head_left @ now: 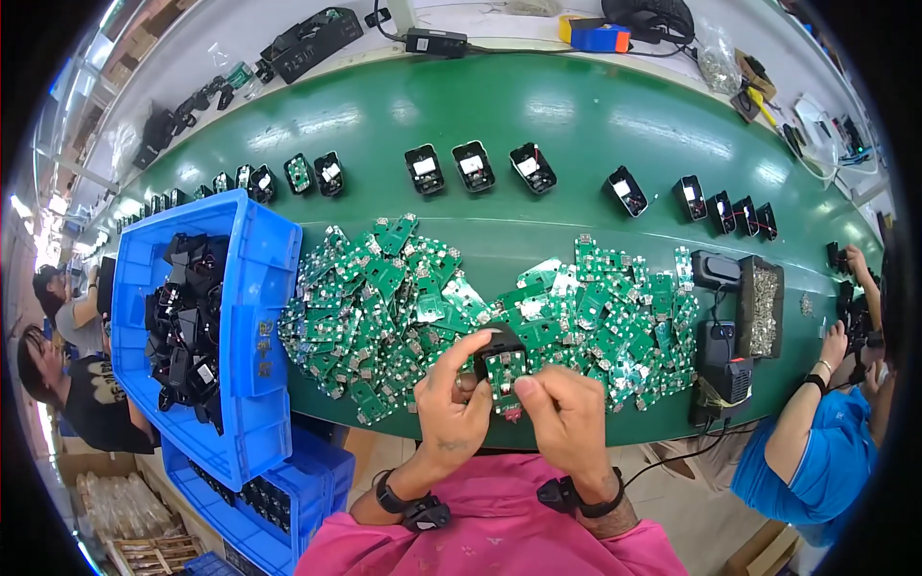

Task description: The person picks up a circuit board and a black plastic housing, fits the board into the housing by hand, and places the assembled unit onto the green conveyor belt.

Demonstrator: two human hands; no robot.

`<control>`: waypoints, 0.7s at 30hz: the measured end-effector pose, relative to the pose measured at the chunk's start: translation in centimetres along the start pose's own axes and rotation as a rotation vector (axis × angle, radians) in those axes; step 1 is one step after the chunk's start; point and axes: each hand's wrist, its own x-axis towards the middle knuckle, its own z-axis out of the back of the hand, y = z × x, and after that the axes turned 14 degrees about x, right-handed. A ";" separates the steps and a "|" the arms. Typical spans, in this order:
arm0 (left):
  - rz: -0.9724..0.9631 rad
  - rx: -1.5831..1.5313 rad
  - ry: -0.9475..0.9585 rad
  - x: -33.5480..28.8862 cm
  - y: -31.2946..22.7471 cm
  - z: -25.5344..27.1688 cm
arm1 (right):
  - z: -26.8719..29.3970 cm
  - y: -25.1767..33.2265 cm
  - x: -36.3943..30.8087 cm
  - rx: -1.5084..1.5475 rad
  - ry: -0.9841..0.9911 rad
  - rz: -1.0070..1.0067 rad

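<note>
My left hand (450, 396) is wrapped round a small black plastic housing (487, 354) held above the near edge of the bench. A green circuit board (504, 372) sits in or against the open face of this housing; how deep it is seated I cannot tell. My right hand (567, 408) is closed, with its thumb and curled fingers at the board's right edge. Behind my hands spread two loose piles of green circuit boards, a left pile (370, 307) and a right pile (615, 317), which meet near the middle.
At the left stands a blue crate (252, 298) of black housings (187, 326). Open black housings, one of them (473, 167), line the green bench (403, 110). On the right are a tray of small metal parts (764, 302) and a corded black device (722, 360). Co-workers sit on both sides.
</note>
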 end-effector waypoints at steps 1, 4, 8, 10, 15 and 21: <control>0.024 -0.017 0.005 0.1 -0.1 -0.1 | -0.4 -0.1 0.2 0.013 -0.070 -0.006; 0.064 -0.051 0.080 0.7 -0.2 0.4 | -1.0 -0.7 0.6 -0.036 -0.098 0.058; 0.169 -0.353 0.294 1.5 -0.8 1.5 | -1.2 -1.1 0.4 -0.087 -0.116 0.082; 0.180 -0.437 0.320 1.7 -0.6 2.0 | -1.1 -1.5 0.4 -0.169 -0.122 0.127; 0.191 -0.308 0.300 1.3 -0.4 1.5 | -1.7 -1.7 0.5 -0.210 -0.112 0.129; 0.255 -0.246 0.204 1.3 -0.6 1.2 | -1.8 -2.6 0.5 -0.300 -0.127 0.103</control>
